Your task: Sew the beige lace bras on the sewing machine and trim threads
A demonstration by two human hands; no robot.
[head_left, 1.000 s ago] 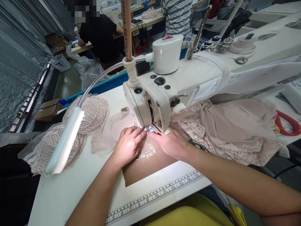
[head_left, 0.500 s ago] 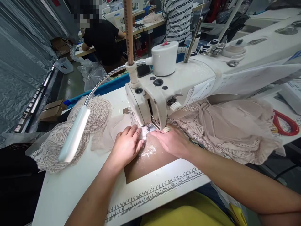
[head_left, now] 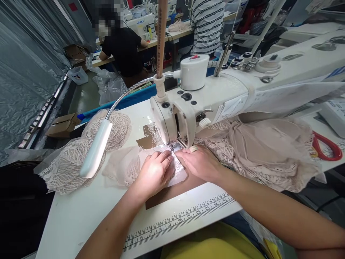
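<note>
A beige lace fabric piece (head_left: 179, 166) lies under the presser foot (head_left: 174, 146) of a white sewing machine (head_left: 172, 118). My left hand (head_left: 156, 171) presses down on it just left of the needle area, fingers bent and close together around its edge. Sheer mesh and lace from the same pale material spread out left of that hand. Close to the foot on the other side, my right hand (head_left: 202, 162) has thumb and forefinger drawn together at the fabric's right edge; its other fingers are partly hidden. Brown tape (head_left: 161, 198) covers the table beneath.
Lace cups (head_left: 71, 163) are stacked at left under a lamp (head_left: 97, 149). At right lie a beige garment pile (head_left: 258, 151) and red-handled scissors (head_left: 327, 145). A printed ruler (head_left: 180, 219) runs along the front edge. Two people are beyond the machine.
The lace now lies further toward me, its dotted edge showing between my hands. My left hand has shifted slightly right and nearer me; my right hand has barely moved. The view has shifted a little.
</note>
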